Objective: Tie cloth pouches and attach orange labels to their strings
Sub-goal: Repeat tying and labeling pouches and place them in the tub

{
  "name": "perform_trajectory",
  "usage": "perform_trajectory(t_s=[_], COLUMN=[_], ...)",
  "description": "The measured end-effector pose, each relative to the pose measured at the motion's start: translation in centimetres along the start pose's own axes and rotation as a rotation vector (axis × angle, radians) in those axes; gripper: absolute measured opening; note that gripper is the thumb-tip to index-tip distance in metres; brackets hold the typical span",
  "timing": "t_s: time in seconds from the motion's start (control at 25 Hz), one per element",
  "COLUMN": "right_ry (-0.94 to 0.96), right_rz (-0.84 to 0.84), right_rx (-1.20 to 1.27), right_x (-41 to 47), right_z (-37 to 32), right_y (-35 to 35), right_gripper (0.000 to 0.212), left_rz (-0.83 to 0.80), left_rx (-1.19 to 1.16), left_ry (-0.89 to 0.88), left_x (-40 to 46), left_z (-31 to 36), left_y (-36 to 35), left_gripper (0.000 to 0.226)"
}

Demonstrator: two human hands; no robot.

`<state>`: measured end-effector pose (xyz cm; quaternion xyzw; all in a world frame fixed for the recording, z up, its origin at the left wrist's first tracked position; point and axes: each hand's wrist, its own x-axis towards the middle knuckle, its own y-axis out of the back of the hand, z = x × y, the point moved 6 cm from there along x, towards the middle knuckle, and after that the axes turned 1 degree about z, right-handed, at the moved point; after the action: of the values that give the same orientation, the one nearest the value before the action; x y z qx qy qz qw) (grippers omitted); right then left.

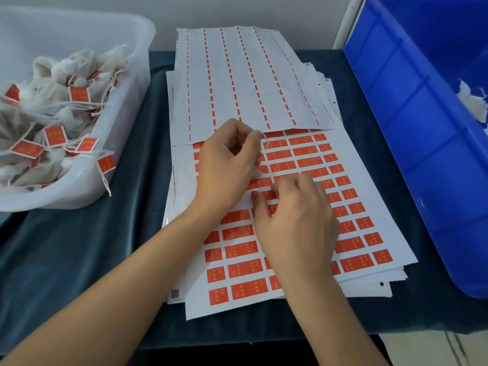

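Peeling an orange label while the string waits in the other hand

The left hand (227, 157) pinches a white string (264, 138) between thumb and forefinger above the label sheet (298, 159); its pouch is hidden, if present. The right hand (293, 217) has curled fingers (274, 187) picking at one orange label (260, 183) mid-sheet; whether it has lifted, I cannot tell. Likely slips: the label tears or folds on itself, a neighbour peels too, or the string slides free. An emptied backing sheet (250, 77) overlaps the sheet's top rows. Finished tagged pouches (56, 112) fill the clear tub (126, 143) on the left; a blue bin (412, 122) stands right on the dark-covered counter (79, 247).
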<state>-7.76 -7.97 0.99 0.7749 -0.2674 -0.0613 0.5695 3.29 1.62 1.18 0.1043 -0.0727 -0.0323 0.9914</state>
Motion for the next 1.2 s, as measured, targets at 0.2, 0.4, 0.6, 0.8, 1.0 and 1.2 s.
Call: perform_trajectory(t_s=[0.2,0.4,0.6,0.8,1.0,1.2], right_ry=[-0.023,-0.025,-0.024,-0.020,0.000,0.012], right_rz=[-0.006,-0.012,-0.050,-0.094,-0.129,-0.148], right_rx=[0.016,-0.013,-0.062,-0.086,-0.109,-0.103], right_x=[-0.1,0.0,0.6,1.1,1.1,1.2], right_z=[-0.3,-0.7,-1.1,-1.3,-1.5,-1.3], right_y=[0.2,0.5,0.8,1.1,1.1,1.1], right_gripper=[0.041,0.037,0.035,0.033,0.033,0.033], left_rz=[0.006,0.004,-0.006,-0.009,-0.010,-0.018], left_rx=[-0.018,-0.017,-0.039,-0.050,-0.054,-0.061], left_ry=[0.013,0.010,-0.006,-0.007,-0.005,-0.002], left_x=[0.1,0.1,0.2,0.2,0.1,0.1], left_z=[-0.2,-0.4,-0.3,-0.3,-0.3,-0.3], left_y=[0.1,0.0,0.0,0.0,0.0,0.0], left_gripper=[0.015,0.014,0.014,0.014,0.015,0.014])
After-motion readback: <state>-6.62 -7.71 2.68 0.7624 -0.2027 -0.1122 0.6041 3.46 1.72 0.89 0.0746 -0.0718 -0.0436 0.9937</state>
